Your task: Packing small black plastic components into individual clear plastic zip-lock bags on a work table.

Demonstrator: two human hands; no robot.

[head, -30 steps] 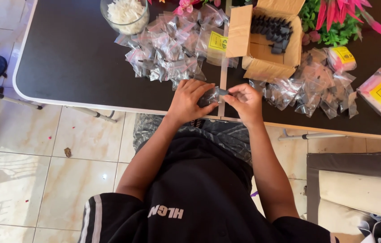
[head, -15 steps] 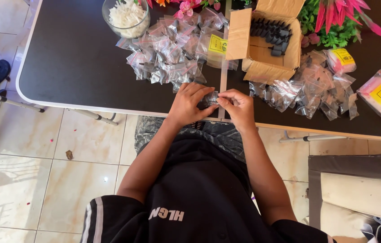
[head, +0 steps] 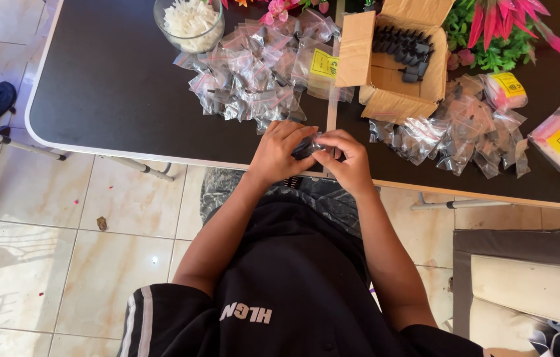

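A small clear bag (head: 307, 148), probably holding dark parts, is now pinched between left hand (head: 278, 153) and right hand (head: 347, 160), drawn closer than a second ago.

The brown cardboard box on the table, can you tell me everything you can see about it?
The cardboard box is plain brown and looks a bit worn. It lies open on the dark table, its flaps folded outward, one standing up on its left side. Inside sits a heap of small black parts, too small to tell apart. Clear little bags lie to its left, with more below and to its right, and some reach its edges. Pink and green plants stand right beside it. No hand touches it.
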